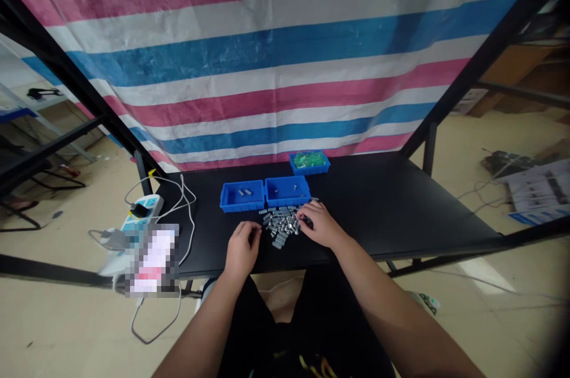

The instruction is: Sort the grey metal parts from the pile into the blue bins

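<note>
Smooth black tabletop [378, 206] is lying under everything, and the heap of metal pieces [281, 225] is serving as landmark; nearest, several short cylinders [279, 240] are lying side by side at the heap's near edge, their long axes slanting across the view; the left hand [243, 248] is resting just left of the heap, fingers curling toward the thumb, and whether they are gripping anything I cannot tell; the right hand [321, 224] is the nearer one, its bent fingertips reaching the heap's right edge from the right, with the pieces lying leftward of them; its grip, too, I cannot make out; the heap is glinting silvery grey, mixing smooth rods with smaller bits; beyond it, two blue trays, the left tray [243, 208] holding two rods and the right tray [287, 202] a few small pieces, are standing side by side; farther beyond, to its right, another blue tray [310, 171] is holding crinkled green material [309, 159]; behind all, a glossy striped sheet [276, 93] is hanging.
</note>
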Demonstrator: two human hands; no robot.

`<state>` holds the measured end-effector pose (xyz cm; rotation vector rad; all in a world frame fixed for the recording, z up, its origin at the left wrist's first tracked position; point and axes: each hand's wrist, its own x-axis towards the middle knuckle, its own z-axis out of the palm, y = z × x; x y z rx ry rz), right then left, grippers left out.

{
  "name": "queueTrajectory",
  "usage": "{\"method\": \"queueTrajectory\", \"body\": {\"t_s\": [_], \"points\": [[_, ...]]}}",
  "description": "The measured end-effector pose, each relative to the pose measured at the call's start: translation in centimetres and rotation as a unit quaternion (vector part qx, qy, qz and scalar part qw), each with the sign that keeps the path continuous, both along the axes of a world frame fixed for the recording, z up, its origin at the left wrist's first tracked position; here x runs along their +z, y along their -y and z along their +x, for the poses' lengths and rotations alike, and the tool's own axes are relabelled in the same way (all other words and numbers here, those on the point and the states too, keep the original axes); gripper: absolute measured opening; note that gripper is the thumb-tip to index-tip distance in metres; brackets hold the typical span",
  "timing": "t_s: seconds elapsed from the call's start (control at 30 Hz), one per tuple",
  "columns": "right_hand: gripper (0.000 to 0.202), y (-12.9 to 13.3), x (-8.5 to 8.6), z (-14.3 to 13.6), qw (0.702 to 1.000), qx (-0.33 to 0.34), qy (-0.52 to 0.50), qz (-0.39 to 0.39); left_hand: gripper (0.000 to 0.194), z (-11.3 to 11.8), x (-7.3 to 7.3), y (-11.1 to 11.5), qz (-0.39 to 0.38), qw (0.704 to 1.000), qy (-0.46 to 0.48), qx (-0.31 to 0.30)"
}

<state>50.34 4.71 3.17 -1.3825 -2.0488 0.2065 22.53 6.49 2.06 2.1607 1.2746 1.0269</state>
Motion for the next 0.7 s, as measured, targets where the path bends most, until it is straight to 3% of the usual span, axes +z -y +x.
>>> {"method": "queueTrajectory", "body": {"t_s": [0.13, 0.27, 0.47, 0.6, 0.7], "points": [[0.012, 0.2, 0.1, 0.1, 1.000, 0.005, -0.010, -0.002, 0.013, -0.2, 0.3, -0.9, 0.003, 0.999, 0.016, 0.027], [0.008, -0.1, 0.4, 0.2, 0.998, -0.005, -0.054, 0.028, 0.010, -0.5, 1.9, -3.1, 0.084, 0.995, -0.004, 0.058], [0.009, -2.7, 2.3, -0.2, 0.979, -0.123, -0.127, 0.101, 0.018, -0.5, 5.5, -7.3, 0.150, 0.982, -0.052, 0.106], [0.014, -3.4, 2.7, 0.2, 0.963, -0.191, -0.136, 0.135, 0.022, -0.1, 6.7, -7.2, 0.160, 0.981, -0.063, 0.087], [0.015, -2.6, 1.9, 1.2, 0.956, -0.217, -0.137, 0.142, 0.018, 0.2, 6.1, -5.7, 0.151, 0.987, -0.049, 0.028]]}}
